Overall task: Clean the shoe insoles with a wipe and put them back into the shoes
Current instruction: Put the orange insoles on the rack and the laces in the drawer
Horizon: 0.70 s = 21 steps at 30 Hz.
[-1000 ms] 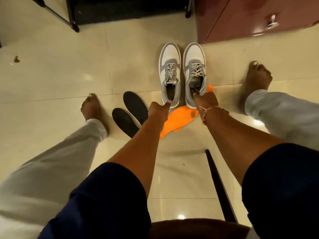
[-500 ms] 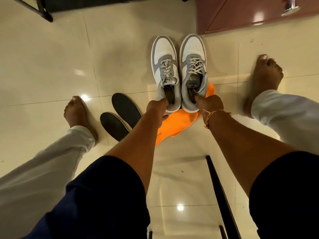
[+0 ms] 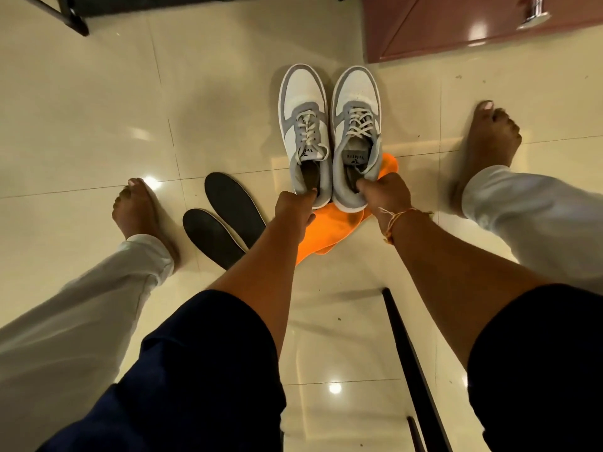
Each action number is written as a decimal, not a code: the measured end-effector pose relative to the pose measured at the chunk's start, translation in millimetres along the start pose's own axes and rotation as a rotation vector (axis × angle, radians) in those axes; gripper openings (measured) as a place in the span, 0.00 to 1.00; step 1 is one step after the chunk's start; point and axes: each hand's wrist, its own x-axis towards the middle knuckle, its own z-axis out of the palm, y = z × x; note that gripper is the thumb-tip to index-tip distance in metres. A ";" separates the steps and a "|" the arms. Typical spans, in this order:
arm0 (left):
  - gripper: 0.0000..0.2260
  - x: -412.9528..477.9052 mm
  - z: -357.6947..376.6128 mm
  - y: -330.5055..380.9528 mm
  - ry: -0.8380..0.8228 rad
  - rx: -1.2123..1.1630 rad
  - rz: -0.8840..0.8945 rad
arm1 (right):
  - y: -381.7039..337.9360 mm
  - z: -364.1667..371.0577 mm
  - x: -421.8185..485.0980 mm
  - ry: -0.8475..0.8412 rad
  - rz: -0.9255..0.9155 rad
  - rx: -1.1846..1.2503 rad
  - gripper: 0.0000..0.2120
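Two black insoles (image 3: 233, 203) lie on the floor (image 3: 98, 125) — just left of the grey-white left shoe (image 3: 305, 132). The left hand (image 3: 295, 207) pinches its heel rim; the right hand (image 3: 386, 194) grips the right shoe (image 3: 357, 119) heel, over the orange wipe (image 3: 329, 230).

- The orange wipe (image 3: 329, 230) is mostly hiding under both shoe heels and the left forearm, so its full outline isn't showing.
- The right hand (image 3: 386, 194) is dipping its fingertips into the right shoe (image 3: 357, 132), out of sight.
- The left hand (image 3: 293, 208) is covering the left shoe (image 3: 305, 125) at the heel.
- The nearer insole (image 3: 208, 234) is losing its heel end behind that forearm.
- The maroon cabinet (image 3: 456, 27) is getting chopped by the top edge.
- The tongue lettering is coming out too small to read.
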 end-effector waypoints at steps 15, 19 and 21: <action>0.17 -149.2 -67.3 19.5 -0.083 -0.299 0.078 | -60.1 -31.1 -131.7 -0.242 0.117 0.520 0.19; 0.22 -214.8 -94.7 10.5 -0.026 -0.324 0.222 | -69.5 -46.2 -197.0 -0.261 -0.066 0.539 0.14; 0.28 -246.5 -109.0 5.3 0.027 -0.341 0.317 | -70.7 -54.7 -231.7 -0.255 -0.150 0.557 0.19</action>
